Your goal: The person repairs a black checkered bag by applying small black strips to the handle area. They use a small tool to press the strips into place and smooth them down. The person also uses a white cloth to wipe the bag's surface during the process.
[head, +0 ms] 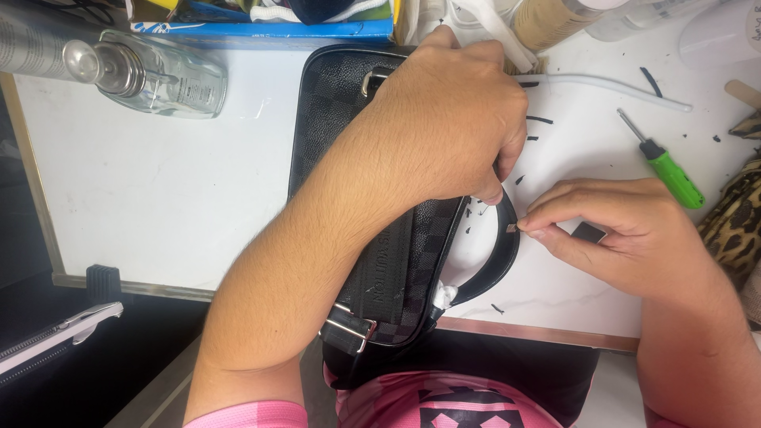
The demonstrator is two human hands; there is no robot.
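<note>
**Both hands on the bag strap, pinch at the curve**

I see the black checkered bag [349, 158] lying flat on the white work board [158, 182], long axis running from the far edge toward me, near end hanging over the board edge above my lap. Its black strap [503, 254] loops out from the bag's right side in an arc, bowing right, lower end meeting the bag near a white blob by the near corner.

Left hand [452, 119]: forearm crosses diagonally from lower left over the bag, palm down, knuckles up, fingers curled shut on the upper part of the strap where it leaves the bag. Fingertips tucked under, so contact itself is mostly hidden.

Right hand [618, 226]: comes in from the right, wrist low, thumb and forefinger pinched together on a small dark piece [512, 228] right at the strap's outer edge, just below the left hand's grip. I can't tell whether the piece is part of the strap or separate.

Around it: green-handled screwdriver [670, 170] just beyond the right hand, tip pointing up-left; white tube [610, 83] farther back; clear glass bottle [151, 75] on its side at far left; black trimmings scattered on the board.
</note>
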